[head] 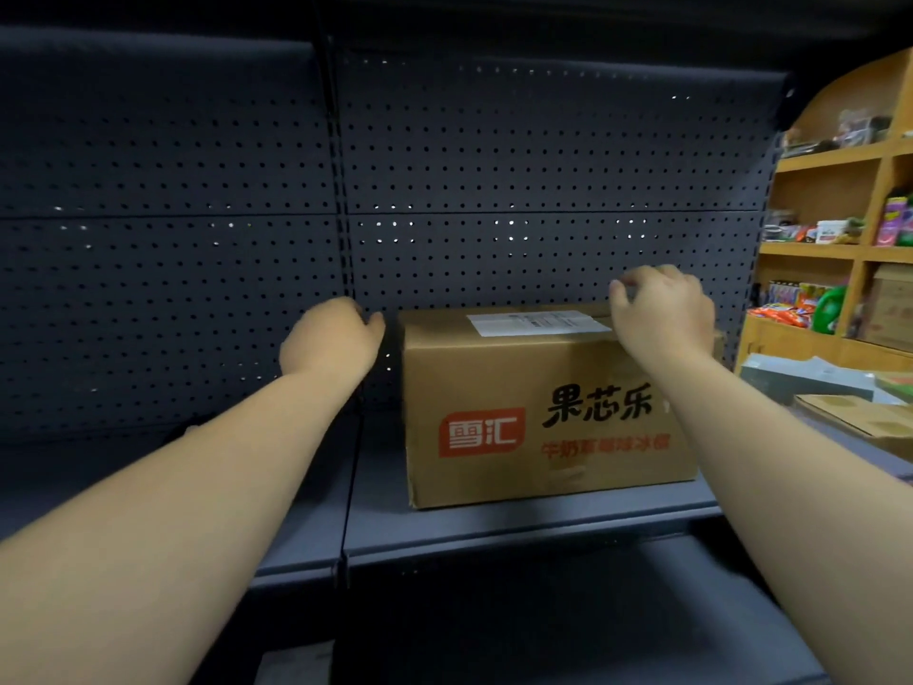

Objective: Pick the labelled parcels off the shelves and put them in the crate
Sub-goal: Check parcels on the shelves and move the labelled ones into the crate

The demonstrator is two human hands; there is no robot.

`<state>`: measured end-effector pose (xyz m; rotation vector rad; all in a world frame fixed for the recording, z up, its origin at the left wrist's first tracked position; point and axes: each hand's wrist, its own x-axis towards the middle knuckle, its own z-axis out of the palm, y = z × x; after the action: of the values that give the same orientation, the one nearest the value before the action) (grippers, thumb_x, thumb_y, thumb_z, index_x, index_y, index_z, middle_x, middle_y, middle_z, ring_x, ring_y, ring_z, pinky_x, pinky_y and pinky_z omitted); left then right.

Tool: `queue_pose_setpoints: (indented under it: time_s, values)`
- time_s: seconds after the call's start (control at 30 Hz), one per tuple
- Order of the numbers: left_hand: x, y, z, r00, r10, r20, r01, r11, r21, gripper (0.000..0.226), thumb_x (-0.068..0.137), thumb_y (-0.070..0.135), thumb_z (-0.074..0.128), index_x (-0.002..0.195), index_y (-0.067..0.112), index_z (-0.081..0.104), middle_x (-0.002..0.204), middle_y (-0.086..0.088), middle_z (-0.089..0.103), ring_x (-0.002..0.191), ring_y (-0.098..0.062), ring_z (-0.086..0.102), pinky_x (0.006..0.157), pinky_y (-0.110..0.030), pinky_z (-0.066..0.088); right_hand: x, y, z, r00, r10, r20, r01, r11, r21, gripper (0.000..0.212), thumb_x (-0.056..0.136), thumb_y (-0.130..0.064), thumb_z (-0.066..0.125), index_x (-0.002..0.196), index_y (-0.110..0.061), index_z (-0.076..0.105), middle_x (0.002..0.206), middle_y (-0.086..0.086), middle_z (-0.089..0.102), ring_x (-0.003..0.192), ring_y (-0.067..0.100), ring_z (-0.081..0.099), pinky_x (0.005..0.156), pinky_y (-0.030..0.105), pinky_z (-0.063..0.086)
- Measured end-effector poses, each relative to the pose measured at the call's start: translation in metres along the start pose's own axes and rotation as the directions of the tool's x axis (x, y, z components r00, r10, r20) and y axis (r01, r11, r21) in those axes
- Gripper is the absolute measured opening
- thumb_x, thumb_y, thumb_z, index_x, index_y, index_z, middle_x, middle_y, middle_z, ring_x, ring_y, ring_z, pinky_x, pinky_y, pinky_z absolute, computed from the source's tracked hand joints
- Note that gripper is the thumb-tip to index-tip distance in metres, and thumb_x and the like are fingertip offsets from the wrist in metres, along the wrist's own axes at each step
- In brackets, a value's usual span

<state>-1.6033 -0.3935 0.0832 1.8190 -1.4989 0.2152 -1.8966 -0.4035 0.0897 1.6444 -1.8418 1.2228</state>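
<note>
A brown cardboard parcel [543, 417] with black and red print on its front stands on a dark metal shelf [518, 529]. A white label [538, 322] is stuck on its top. My left hand [330, 338] hovers just left of the parcel's top left corner, fingers loosely curled, holding nothing. My right hand [662, 309] is over the parcel's top right corner, fingers bent downward above the label's right end; whether it touches the box is unclear. No crate is in view.
A dark pegboard wall [494, 165] backs the shelves. The shelf bay to the left [148, 467] holds nothing visible. Wooden shelving [840, 249] with colourful goods stands at the right, with flat cardboard and grey packets [850, 402] below it.
</note>
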Motion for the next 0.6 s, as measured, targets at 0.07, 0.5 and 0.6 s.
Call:
queue_pose_setpoints:
  time_s: [0.07, 0.5, 0.6]
  values:
    - [-0.008, -0.010, -0.008, 0.996, 0.064, -0.058, -0.056, 0.989, 0.140, 0.036, 0.095, 0.042, 0.043, 0.095, 0.011, 0.062, 0.088, -0.008, 0.062, 0.080, -0.029, 0.059, 0.064, -0.032, 0.047, -0.011, -0.020, -0.001, 0.997, -0.079, 0.006, 0.079, 0.997, 0.015, 0.035, 0.097, -0.033, 0.041, 0.111, -0.011, 0.065, 0.113, 0.013, 0.062, 0.109, 0.035, 0.049, 0.089, 0.043, 0.041]
    - [-0.059, -0.131, -0.088, 0.996, 0.054, -0.067, -0.019, 0.899, 0.438, 0.044, 0.097, 0.045, 0.036, 0.111, 0.013, 0.061, 0.104, -0.010, 0.062, 0.088, -0.029, 0.059, 0.064, -0.033, 0.040, -0.114, -0.178, 0.006, 0.950, -0.297, 0.099, 0.268, 0.935, 0.234, 0.031, 0.096, -0.033, 0.042, 0.103, -0.014, 0.067, 0.109, 0.005, 0.064, 0.108, 0.028, 0.051, 0.089, 0.039, 0.041]
    - [-0.077, -0.177, -0.118, 0.997, 0.004, -0.083, 0.036, 0.879, 0.475, 0.044, 0.097, 0.045, 0.035, 0.112, 0.013, 0.060, 0.105, -0.010, 0.062, 0.089, -0.029, 0.060, 0.063, -0.033, 0.041, -0.146, -0.228, 0.009, 0.929, -0.336, 0.153, 0.283, 0.914, 0.290, 0.030, 0.096, -0.032, 0.042, 0.098, -0.016, 0.068, 0.108, 0.004, 0.064, 0.107, 0.027, 0.051, 0.085, 0.037, 0.042]
